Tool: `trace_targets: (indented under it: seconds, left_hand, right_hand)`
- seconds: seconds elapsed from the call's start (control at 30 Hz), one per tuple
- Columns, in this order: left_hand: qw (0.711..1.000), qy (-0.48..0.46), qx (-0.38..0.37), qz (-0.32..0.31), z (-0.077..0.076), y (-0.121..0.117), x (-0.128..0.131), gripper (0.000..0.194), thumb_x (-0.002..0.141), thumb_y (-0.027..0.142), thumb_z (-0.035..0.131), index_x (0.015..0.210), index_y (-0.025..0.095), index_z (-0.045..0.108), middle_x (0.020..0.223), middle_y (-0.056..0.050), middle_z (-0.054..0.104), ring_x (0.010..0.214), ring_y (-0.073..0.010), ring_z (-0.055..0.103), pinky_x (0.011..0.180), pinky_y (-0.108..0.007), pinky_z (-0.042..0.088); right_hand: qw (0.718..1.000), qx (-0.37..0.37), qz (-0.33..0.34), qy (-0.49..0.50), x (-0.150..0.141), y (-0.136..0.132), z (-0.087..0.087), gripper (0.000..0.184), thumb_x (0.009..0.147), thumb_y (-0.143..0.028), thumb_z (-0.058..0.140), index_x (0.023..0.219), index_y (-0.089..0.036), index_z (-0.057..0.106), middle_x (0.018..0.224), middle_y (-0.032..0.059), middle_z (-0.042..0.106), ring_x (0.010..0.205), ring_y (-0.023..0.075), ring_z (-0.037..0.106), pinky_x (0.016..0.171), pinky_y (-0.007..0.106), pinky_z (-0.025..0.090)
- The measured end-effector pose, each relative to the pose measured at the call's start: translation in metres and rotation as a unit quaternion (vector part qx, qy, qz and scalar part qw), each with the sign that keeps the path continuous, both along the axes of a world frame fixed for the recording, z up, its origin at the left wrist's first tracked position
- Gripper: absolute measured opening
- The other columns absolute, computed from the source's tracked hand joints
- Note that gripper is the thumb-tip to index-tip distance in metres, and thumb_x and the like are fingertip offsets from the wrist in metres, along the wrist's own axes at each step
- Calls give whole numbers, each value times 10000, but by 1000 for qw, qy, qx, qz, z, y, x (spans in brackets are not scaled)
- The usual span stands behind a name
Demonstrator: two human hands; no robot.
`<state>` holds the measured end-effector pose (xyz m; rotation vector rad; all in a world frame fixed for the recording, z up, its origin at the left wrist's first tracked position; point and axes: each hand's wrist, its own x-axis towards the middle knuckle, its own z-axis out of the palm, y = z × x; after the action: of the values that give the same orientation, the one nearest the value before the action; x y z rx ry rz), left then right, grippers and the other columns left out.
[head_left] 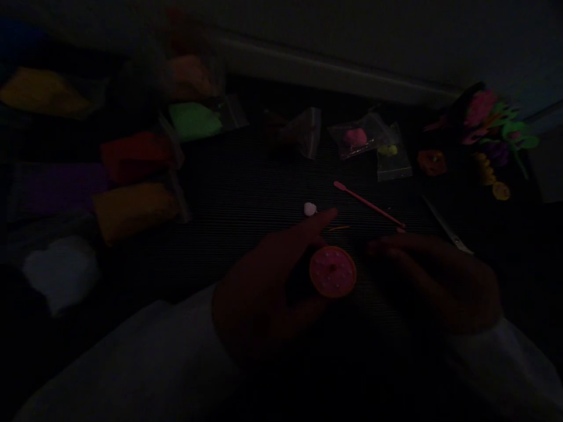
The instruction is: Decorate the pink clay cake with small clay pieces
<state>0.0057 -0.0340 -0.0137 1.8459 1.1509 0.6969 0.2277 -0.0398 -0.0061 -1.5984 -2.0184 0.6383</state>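
Note:
In dim light, my left hand [272, 275] is closed around a round pink clay piece [333, 271] with an orange rim, pale dots and a darker centre. Its index finger stretches forward past the piece. To the right, my right hand [440, 275] has its thumb and fingers pinched together, apart from the clay piece; whatever may be between the fingertips is too dark to see. A small white clay lump [310, 209] lies just beyond my left index finger, with a thin orange strand [339, 228] near it. Ahead of my right hand rests a pink modelling tool [369, 204].
Bags of coloured clay, among them a red bag [136, 155], an orange bag [136, 208] and a green bag [196, 121], lie at the left. Scissors [446, 225] lie at the right. Colourful clay flowers [497, 123] stand at the far right, below a pale wall.

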Motion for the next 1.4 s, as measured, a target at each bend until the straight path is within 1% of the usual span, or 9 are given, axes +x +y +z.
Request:
trace_targets:
  seconds: [0.07,0.2,0.3,0.47,0.73,0.83,1.07,1.23,1.4]
  left_hand:
    - [992,-89,-93,11,4,1,-1,713,666,248,672,1291,274,329,1078,-27,589,950,-178,577,847,-314,455]
    - [936,-253,-244,17,12,2,-2,744,624,186,714,1263,243,338,962,-14,601,814,-117,605,736,-229,484]
    - [914,-308,-264,21,15,1,-1,713,613,146,720,1226,239,368,936,0,588,825,-102,602,726,-201,476]
    - [903,-341,-262,15,15,-2,-2,696,615,129,715,1215,244,384,965,-7,577,858,-116,602,739,-215,476]
    - [918,-340,-205,-1,16,-2,-4,669,623,69,673,1209,229,391,999,-32,574,876,-133,609,754,-242,491]
    - [927,-324,-187,-1,15,-3,-4,665,633,86,669,1217,221,384,1003,-42,578,880,-141,610,769,-254,496]
    - [968,-233,-89,8,9,-5,-7,693,658,146,663,1271,236,353,1097,-76,554,954,-171,584,845,-294,480]
    - [985,-171,24,4,6,-5,-8,670,680,114,630,1270,275,356,1120,-31,557,1001,-151,554,871,-259,453]
    - [990,-134,45,10,8,-5,-7,637,681,117,620,1253,260,379,1113,-29,560,991,-150,561,861,-261,458]
  right_hand:
    - [999,0,-29,31,-1,0,0,98,778,-252,591,855,-288,639,813,-71,708,732,87,662,688,178,523]
    - [995,-9,-67,71,-4,1,-1,57,724,-284,648,771,-255,633,752,-48,689,687,96,642,650,197,510]
    - [994,-17,-66,84,-4,2,-2,100,692,-311,674,730,-234,622,721,-27,679,662,111,632,612,218,504]
    - [988,-23,-91,125,-4,5,-7,107,698,-305,664,746,-218,623,728,-13,685,650,116,639,604,231,515]
    - [986,-40,-102,128,-6,7,-7,115,759,-288,597,831,-210,641,754,4,704,714,134,658,676,269,527]
    - [987,-35,-96,122,-5,7,-6,140,757,-328,596,798,-201,638,728,14,696,670,135,648,624,265,517]
    - [986,-32,-101,128,-5,6,-6,169,663,-345,689,703,-202,609,684,-4,670,606,123,619,573,246,490]
    - [987,-35,-101,119,-8,5,-4,96,716,-288,645,779,-215,632,739,-10,687,670,121,633,624,248,499]
    - [985,-25,-119,122,-11,2,0,116,784,-295,559,742,-207,623,705,-4,676,667,119,624,646,257,495]
